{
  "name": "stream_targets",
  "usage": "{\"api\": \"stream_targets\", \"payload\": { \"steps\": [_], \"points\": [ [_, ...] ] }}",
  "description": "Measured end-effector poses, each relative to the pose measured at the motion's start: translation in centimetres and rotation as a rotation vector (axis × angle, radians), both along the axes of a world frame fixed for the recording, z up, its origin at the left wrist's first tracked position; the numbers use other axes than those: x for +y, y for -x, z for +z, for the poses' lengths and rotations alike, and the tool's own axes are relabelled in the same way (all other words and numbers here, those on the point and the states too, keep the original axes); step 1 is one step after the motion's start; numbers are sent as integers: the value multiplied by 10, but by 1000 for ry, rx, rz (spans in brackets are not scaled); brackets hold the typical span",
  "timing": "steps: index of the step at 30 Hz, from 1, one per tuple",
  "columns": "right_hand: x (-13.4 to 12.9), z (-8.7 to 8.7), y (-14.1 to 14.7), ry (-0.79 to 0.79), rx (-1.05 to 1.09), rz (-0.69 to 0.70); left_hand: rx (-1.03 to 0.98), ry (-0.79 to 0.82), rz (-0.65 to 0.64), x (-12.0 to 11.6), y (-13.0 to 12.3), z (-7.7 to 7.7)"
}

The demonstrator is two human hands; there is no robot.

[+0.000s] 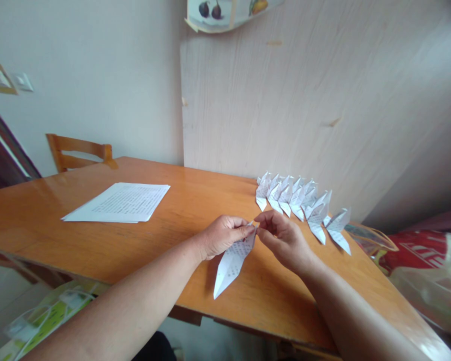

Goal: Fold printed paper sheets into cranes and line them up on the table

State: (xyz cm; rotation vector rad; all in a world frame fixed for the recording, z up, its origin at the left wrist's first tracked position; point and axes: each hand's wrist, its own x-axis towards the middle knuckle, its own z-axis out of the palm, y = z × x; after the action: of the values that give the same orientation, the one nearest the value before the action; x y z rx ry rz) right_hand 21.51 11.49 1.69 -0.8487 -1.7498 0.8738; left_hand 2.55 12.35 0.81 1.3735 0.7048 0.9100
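Risk at the paper's top: the paper (231,265) could tear or crease off line if the hands pull unevenly, since both work at one small end.
Risk at the paper's tail: the long lower point could bend if it is pressed on the surface (195,200).
Risk by the row: a swing of the right forearm could knock the folded pieces (317,220), which look light and stand close by.
Paper: white, with small dark print, creased into a long, narrow form tapering to a sharp lower point.
Place: between the hands, over the near part of the surface; whether its tip touches is unclear.
Left hand (223,236): grip pinching the paper's upper end between thumb and fingers.
Right hand (283,239): thumb and forefinger close together at that end; cannot tell whether paper is between them.
Sheets (118,203): flat, printed, stacked on the left.
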Motion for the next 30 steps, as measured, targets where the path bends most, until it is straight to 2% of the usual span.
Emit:
{"api": "stream_targets", "payload": {
  "steps": [6,11,25,30],
  "points": [
    [-1,1,-3,-176,-162,-108,3,25,15,1,0,-3],
    [1,0,-5,-295,-235,-145,-9,27,5,3,0,-4],
    [-2,-1,-2,-454,-358,-272,-39,14,44,2,-2,-4],
    [-4,0,-1,-474,-373,-258,-62,25,57,2,-2,-4]
  ]
}}
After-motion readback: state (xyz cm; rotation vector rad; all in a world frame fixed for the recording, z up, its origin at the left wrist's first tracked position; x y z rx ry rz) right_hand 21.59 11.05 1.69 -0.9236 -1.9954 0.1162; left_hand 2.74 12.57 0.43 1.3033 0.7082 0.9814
